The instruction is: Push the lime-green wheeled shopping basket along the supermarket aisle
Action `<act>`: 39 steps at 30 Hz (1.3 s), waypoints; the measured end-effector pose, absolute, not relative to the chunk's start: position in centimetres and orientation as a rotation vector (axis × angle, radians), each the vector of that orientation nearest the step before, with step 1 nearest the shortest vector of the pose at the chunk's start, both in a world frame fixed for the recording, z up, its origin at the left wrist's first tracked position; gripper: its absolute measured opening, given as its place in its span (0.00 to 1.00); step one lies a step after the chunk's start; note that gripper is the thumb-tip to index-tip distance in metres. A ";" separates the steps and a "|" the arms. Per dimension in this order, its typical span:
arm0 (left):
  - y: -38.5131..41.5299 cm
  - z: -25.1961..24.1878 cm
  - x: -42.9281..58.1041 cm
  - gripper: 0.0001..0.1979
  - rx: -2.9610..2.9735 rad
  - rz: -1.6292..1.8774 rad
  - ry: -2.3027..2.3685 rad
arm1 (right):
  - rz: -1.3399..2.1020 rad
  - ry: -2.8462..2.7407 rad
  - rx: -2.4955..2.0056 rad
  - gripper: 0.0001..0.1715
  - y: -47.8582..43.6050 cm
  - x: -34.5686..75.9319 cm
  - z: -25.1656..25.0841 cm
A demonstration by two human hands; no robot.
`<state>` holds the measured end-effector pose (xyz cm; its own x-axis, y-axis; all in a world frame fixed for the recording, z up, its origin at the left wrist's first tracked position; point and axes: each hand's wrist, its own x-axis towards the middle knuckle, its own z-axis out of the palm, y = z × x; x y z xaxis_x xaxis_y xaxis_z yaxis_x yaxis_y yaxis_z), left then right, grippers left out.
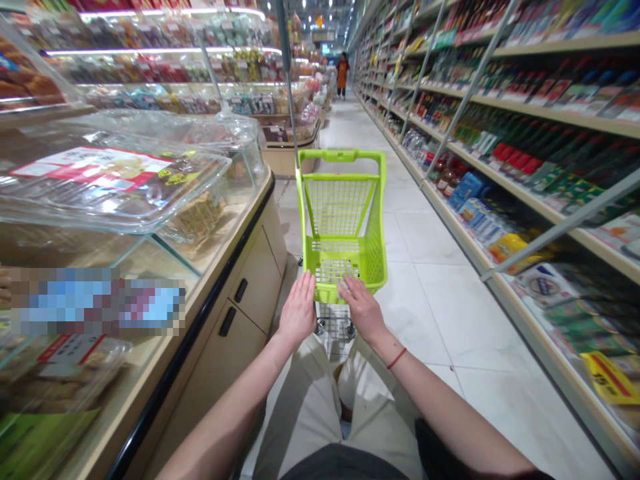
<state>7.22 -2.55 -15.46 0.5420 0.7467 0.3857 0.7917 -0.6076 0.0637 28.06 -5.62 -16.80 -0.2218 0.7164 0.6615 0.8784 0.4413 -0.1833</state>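
Head view, hands (297, 307) (365, 310) at cart (345, 248) (lime green)

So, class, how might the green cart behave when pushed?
The cart would likely roll readily on its wheels. Its lattice panel looks like plastic, so it may be light and flexible. Its basket sits above the wheels, so shoves could tip it.
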 end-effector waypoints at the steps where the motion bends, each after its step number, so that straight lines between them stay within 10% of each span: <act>1: -2.6 -15.5 7.3 0.47 -2.658 -0.569 -1.329 | -0.285 -2.035 -1.302 0.30 -5.1 26.5 -16.6; 39: -3.2 -15.5 7.1 0.43 -2.617 -0.480 -1.312 | -0.250 -2.026 -1.283 0.37 -6.9 33.7 -17.0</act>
<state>7.10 -3.17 -15.45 0.5596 0.7463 0.3606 0.8027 -0.5963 -0.0116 33.75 -6.95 -17.03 -0.2506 0.7109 0.6571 0.8494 0.4871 -0.2030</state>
